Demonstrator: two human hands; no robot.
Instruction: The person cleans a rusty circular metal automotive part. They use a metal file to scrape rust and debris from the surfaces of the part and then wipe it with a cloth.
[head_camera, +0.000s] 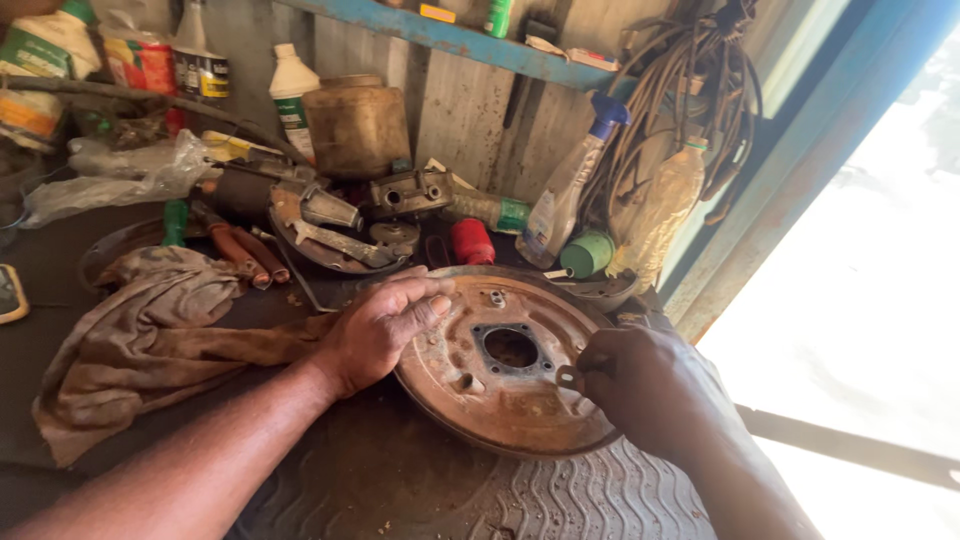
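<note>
A round rusty metal backing plate (500, 400) with a square centre hole lies flat on a black rubber tyre tread (420, 490). My left hand (385, 325) rests on the plate's left rim, fingers slightly bent, holding nothing. My right hand (635, 385) is over the plate's right edge, its fingers pinched on a small dark metal part (568, 377) close to the plate's surface. What that part is exactly cannot be told.
A dirty brown rag (150, 340) lies left of the plate. Behind it sit another rusty plate with parts (335, 235), red-handled pliers (245, 255), a red cap (472, 241), a spray bottle (565, 190), a brown jar (357, 128) and hanging cables (690, 90).
</note>
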